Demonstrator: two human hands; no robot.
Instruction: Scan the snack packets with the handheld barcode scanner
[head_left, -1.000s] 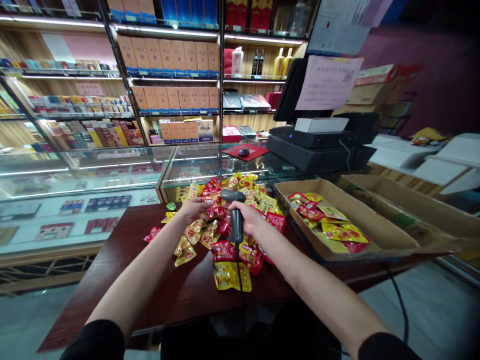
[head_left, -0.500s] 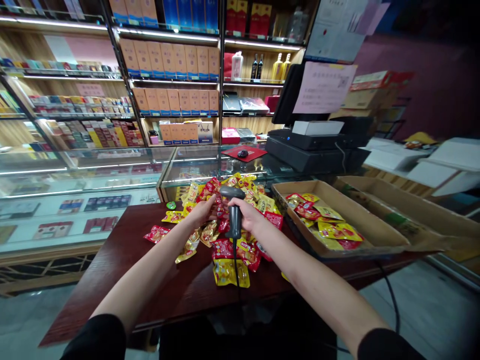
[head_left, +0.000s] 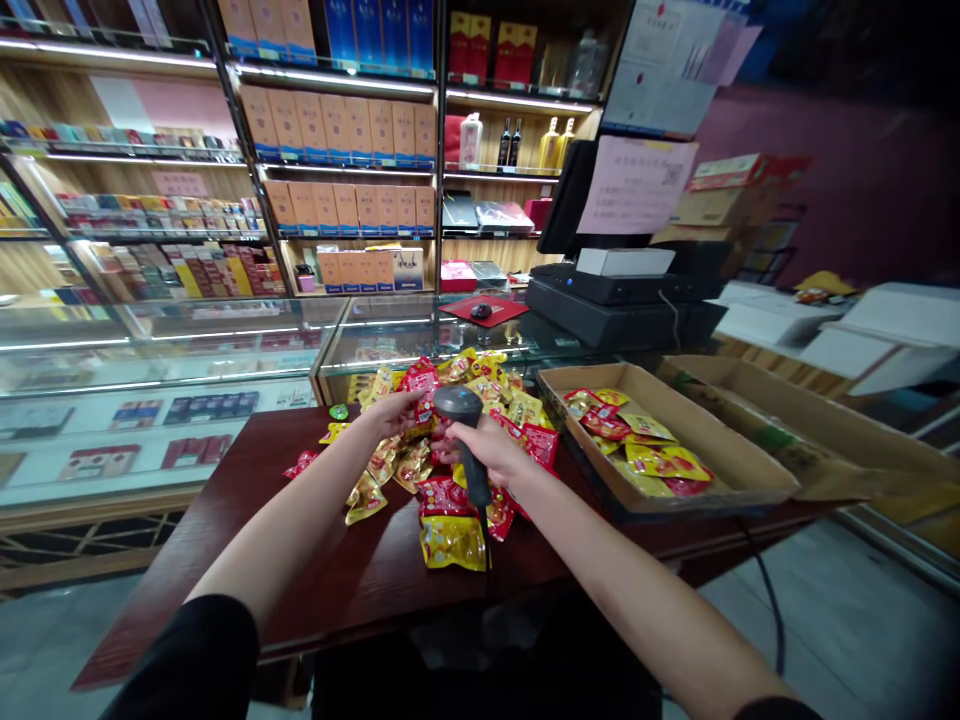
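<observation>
Dozens of snack packets (head_left: 450, 470) lay heaped on the counter (head_left: 247, 520); left of the heap's middle, the left hand (head_left: 390, 412) pinched a red packet (head_left: 420, 385); the right hand (head_left: 491, 452) had its fingers wrapped round the scanner (head_left: 465, 430). Right of the heap, a cardboard tray (head_left: 720, 455) held more packets.

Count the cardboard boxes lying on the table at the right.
2. One cardboard tray holding red and yellow snack packets sits right of the right hand; a second, larger box lies just beyond it. Others may sit outside the view.

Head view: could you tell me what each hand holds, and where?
Right hand grips the grey handheld barcode scanner by its handle; left hand pinches a red snack packet at its edge.
</observation>
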